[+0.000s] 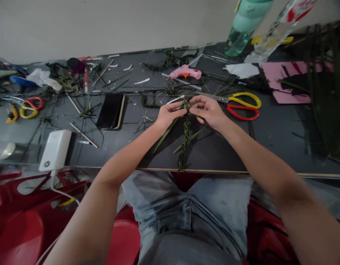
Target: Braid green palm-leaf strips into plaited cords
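Observation:
A braid of green leaf strips [183, 141] hangs down toward the table's front edge, its top end between my two hands. My left hand [171, 113] pinches that top end from the left with thumb and fingers. From the right, my right hand [207, 110] has its thumb and forefinger closed at the same spot, on a leaf strip at the braid's top. Loose strip ends stick out to both sides below my hands. Just beyond my right hand lie scissors [243, 106] with one yellow and one red handle, their blades partly behind the hand.
A pink glue gun [185, 73] lies beyond my hands. Left are a phone [111, 111], a white power bank [56, 150] with a cable, and more scissors [29, 106]. Back right stand a green bottle [245, 27] and a clear bottle [280, 31]. Leaf scraps litter the dark table [219, 151].

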`<state>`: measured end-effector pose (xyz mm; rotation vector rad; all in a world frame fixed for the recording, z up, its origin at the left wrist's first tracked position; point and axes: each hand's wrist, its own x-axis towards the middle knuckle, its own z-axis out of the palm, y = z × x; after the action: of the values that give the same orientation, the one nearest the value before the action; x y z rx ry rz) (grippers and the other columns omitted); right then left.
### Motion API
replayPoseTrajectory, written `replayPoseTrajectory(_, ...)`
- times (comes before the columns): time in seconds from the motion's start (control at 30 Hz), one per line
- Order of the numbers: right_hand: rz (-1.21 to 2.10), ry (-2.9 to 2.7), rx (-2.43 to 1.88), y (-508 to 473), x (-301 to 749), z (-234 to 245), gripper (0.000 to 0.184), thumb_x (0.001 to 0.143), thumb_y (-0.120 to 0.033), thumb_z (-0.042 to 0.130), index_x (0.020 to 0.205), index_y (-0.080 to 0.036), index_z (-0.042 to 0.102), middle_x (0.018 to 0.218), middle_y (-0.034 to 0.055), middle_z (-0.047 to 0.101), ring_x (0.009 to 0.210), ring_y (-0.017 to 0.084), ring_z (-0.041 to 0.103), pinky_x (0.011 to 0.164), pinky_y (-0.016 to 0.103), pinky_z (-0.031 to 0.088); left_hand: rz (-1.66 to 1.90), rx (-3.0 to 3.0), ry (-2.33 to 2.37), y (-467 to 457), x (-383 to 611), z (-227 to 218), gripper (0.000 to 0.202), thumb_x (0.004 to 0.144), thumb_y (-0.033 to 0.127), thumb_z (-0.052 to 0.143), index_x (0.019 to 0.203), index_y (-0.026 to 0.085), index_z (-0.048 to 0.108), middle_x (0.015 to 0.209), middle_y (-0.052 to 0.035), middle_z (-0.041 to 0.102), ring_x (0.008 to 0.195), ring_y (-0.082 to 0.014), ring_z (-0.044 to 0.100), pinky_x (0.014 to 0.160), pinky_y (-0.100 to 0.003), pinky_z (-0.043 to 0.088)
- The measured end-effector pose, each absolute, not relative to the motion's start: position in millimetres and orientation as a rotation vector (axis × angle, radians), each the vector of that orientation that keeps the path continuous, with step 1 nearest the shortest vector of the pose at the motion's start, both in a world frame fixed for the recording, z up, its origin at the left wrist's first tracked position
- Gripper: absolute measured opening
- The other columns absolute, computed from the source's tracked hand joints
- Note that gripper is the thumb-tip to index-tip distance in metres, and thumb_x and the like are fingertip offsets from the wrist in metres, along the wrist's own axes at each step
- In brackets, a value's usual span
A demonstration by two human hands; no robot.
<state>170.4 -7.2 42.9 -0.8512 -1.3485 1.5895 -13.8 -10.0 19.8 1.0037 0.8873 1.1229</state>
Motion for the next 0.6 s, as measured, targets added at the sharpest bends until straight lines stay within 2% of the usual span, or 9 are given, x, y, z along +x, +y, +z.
replayPoseTrajectory(0.23,1.777,-1.343,-0.874,-4,196,63,0.040,0.066,-0.031,0.089,0.095,-0.018,0.065,0.070,-0.0035,0.068,0.031,-0.001,0.034,0.027,0.018,0.016,1.127,0.979,0.878,-4,-16,15,0.042,0.059,0.032,0.091,0.099,0.025,0.080,0.083,0.0009,0.078,0.073,-0.0133,0.071,0.075,-0.028,0.058)
replayPoseTrajectory(0.3,1.787,-1.331,-0.877,-1,199,60,0.037,0.066,-0.030,0.088,0.094,-0.018,0.066,0.070,-0.0026,0.070,0.031,0.000,0.036,0.028,0.018,0.018,1.104,1.006,0.877,-2,-17,14,0.042,0.059,0.032,0.091,0.099,0.026,0.080,0.086,0.0006,0.078,0.075,-0.0144,0.071,0.077,-0.030,0.059)
replayPoseTrajectory(0.37,1.643,-1.323,-0.914,1,197,53,0.035,0.066,-0.030,0.087,0.092,-0.020,0.067,0.070,-0.0026,0.070,0.035,0.004,0.045,0.029,0.018,0.026,1.066,1.033,0.888,-1,-17,14,0.042,0.060,0.031,0.091,0.100,0.025,0.080,0.092,-0.0012,0.080,0.082,-0.0174,0.073,0.084,-0.035,0.060)
replayPoseTrajectory(0.47,1.429,-1.348,-0.981,2,188,42,0.033,0.066,-0.037,0.087,0.086,-0.021,0.068,0.073,-0.0014,0.069,0.045,0.009,0.056,0.032,0.020,0.036,1.042,1.068,0.865,-4,-16,14,0.045,0.060,0.030,0.091,0.103,0.023,0.080,0.099,-0.0042,0.080,0.094,-0.0219,0.075,0.096,-0.041,0.058)
replayPoseTrajectory(0.6,1.418,-1.504,-1.061,-3,175,35,0.044,0.066,-0.058,0.085,0.072,-0.018,0.067,0.061,0.0007,0.065,0.042,0.010,0.054,0.032,0.022,0.034,1.077,1.100,0.818,-7,-13,14,0.051,0.060,0.029,0.091,0.108,0.021,0.078,0.109,-0.0069,0.079,0.108,-0.0236,0.073,0.108,-0.041,0.052)
